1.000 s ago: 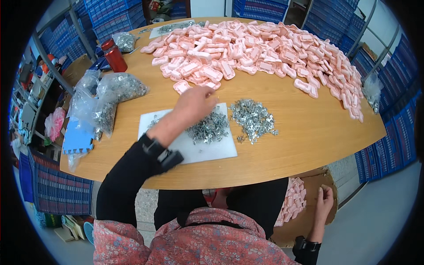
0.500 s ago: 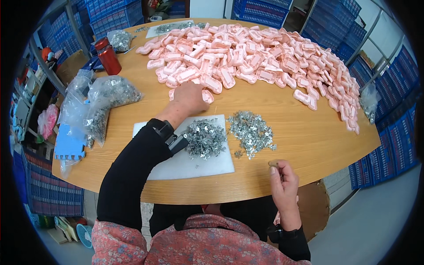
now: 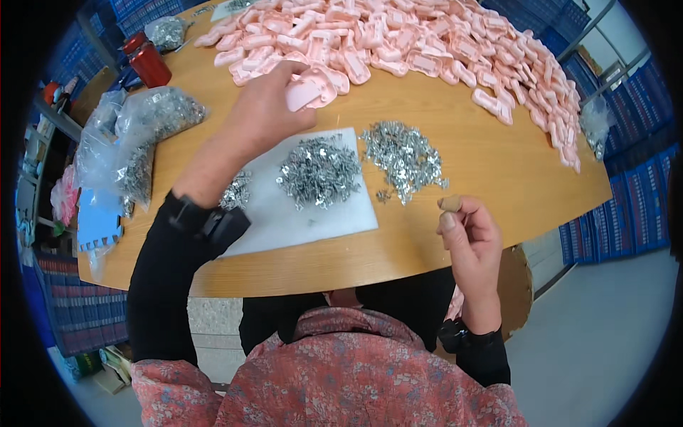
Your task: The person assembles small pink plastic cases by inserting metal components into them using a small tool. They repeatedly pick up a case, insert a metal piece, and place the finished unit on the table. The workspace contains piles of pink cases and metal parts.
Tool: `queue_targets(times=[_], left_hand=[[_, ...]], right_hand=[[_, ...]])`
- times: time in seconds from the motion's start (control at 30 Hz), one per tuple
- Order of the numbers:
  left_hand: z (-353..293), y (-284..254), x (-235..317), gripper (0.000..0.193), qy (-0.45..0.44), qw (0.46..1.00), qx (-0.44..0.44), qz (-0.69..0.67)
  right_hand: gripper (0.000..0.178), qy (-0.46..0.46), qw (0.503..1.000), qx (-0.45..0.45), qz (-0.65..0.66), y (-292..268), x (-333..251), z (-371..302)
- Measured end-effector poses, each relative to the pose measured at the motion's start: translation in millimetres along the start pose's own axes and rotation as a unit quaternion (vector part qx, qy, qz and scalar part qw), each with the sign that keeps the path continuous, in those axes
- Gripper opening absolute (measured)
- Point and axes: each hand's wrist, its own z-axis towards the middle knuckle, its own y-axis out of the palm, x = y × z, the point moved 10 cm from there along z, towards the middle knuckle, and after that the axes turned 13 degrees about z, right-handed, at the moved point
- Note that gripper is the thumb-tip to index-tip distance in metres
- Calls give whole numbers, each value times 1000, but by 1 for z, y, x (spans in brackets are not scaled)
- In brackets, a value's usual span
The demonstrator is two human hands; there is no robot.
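Observation:
My left hand (image 3: pixel 265 107) grips a pale pink plastic shell (image 3: pixel 304 95) with a moulded recess, raised at the near edge of a large heap of similar shells (image 3: pixel 398 35). Closed in a pinch, my right hand (image 3: pixel 475 245) is held over the table's near edge; a tan wrap covers its index fingertip. What lies inside those fingers is too small or hidden to make out. Between the hands, small silvery metal clips (image 3: pixel 320 171) are piled on a white foam sheet (image 3: pixel 313 226). Loose on the wood lies a second pile of metal pieces (image 3: pixel 405 160).
Clear plastic bags of metal pieces (image 3: pixel 153 117) lie at the left, beside a blue foam mat (image 3: pixel 98 217). Behind them stands a red bottle (image 3: pixel 148 62). Blue crates (image 3: pixel 626 213) are stacked beyond the right side of the curved wooden table (image 3: pixel 526 188).
My left hand has lifted a pink shell from the heap's near edge and tilted it. My right hand stays pinched near the table edge. The whole view has shifted.

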Motion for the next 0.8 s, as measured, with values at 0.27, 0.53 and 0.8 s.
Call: queue_targets(times=[0.27, 0.53, 0.8], left_hand=[[-122, 33, 35, 52, -90, 912, -253, -310], [-213, 65, 33, 60, -218, 711, -342, -574], [-238, 85, 20, 69, -202, 592, -280, -729]], right_hand=[[17, -45, 999, 23, 0, -6, -23, 2], [15, -29, 967, -79, -242, 21, 41, 19], [12, -63, 936, -240, -251, 129, 45, 15]])
